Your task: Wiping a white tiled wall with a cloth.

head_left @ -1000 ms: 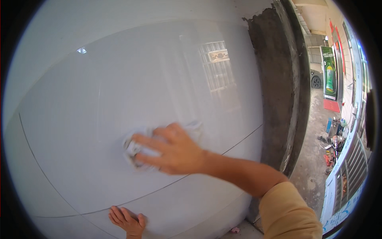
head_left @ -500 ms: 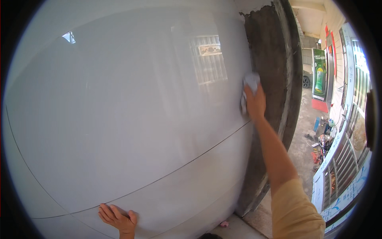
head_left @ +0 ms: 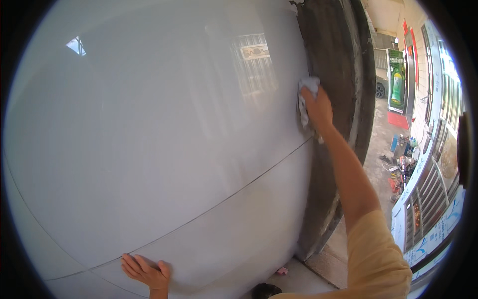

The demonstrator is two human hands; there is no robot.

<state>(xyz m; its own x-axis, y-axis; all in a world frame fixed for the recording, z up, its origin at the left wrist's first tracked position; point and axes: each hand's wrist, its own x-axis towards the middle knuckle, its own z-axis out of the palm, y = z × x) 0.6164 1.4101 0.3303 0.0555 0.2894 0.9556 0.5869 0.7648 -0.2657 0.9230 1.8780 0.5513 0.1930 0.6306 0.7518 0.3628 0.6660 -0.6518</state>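
Observation:
In front of me stands a wall of large glossy white tiles (head_left: 149,139), with thin dark joint lines across its lower part. My right hand (head_left: 318,107) is closed on a crumpled pale cloth (head_left: 303,107) and presses it against the tiles' right edge, beside the bare dark strip of wall. Down at the lower left, my left hand (head_left: 146,271) lies flat on the tiles with its fingers spread, just under a joint line. It holds nothing.
A rough dark wall end (head_left: 331,65) borders the tiles on the right. Beyond it lies a concrete yard with a green display cabinet (head_left: 397,82), scattered tools (head_left: 398,172) and a film-covered metal door frame (head_left: 438,234). A small pink scrap (head_left: 282,271) lies on the floor.
My right hand with the cloth has shifted slightly up and left in the view, staying at the tile edge. The view has tilted a little. My left hand stays planted on the tiles.

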